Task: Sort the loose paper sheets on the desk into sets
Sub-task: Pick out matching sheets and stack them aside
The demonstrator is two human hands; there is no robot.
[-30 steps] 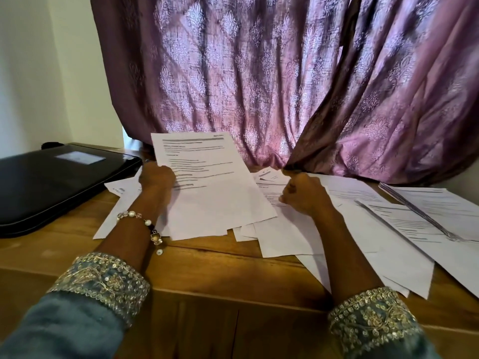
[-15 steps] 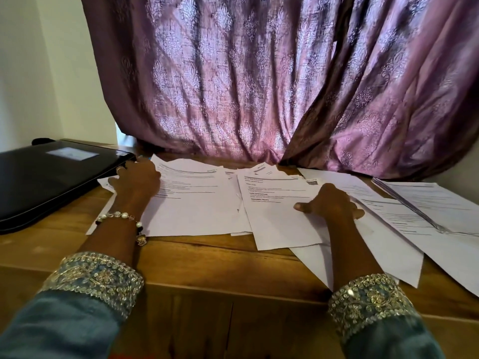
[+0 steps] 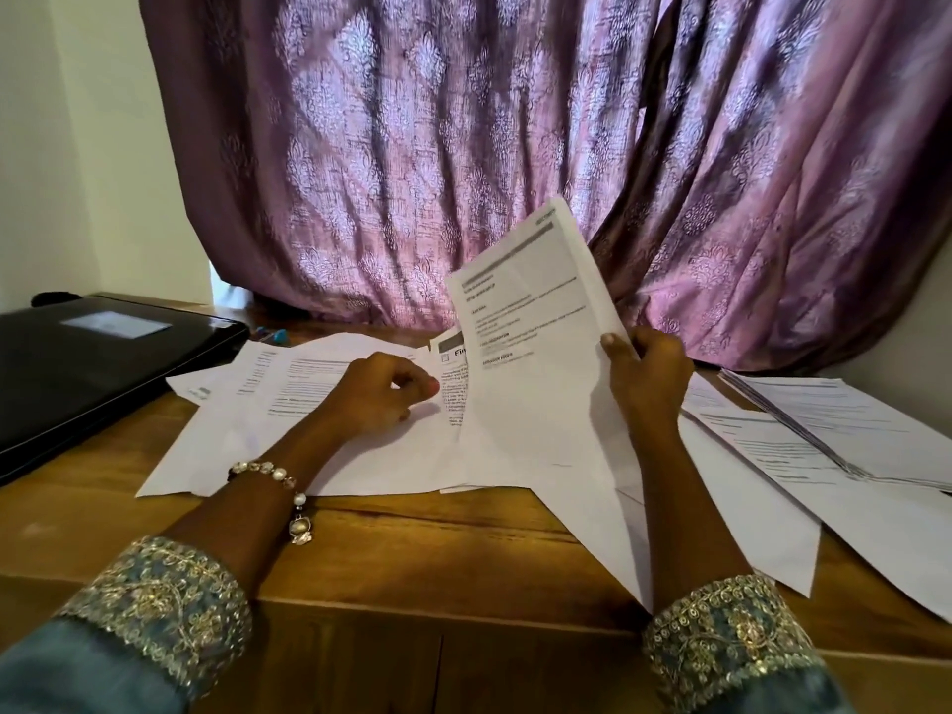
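We saw a wooden desk [image 3: 412, 548] strewn with loose printed sheets, with a purple patterned curtain [image 3: 463, 146] hanging behind it at twelve o'clock. The right hand [image 3: 650, 373] gripped a raised sheet [image 3: 536, 363] by its right edge, thumb on the printed face and fingers curled behind, so that the page stood tilted up off the desk at about one o'clock from the frame's centre, while its lower end trailed down among the papers lying there. The left hand [image 3: 384, 399] rested at roughly nine o'clock from that sheet, on the left pile of sheets [image 3: 247, 435]; its fingers were curled, but whether they pinched a page we could not tell. A beaded bracelet [image 3: 288, 492] circled the left wrist, and both embroidered cuffs showed at six o'clock. Between the hands lay a page with a bold heading [image 3: 453, 358], partly covered by the raised sheet. More overlapping sheets [image 3: 850, 445] spread at three o'clock along the desk's right side. A black flat case [image 3: 77, 373] sat at nine o'clock, just beside the left pile.
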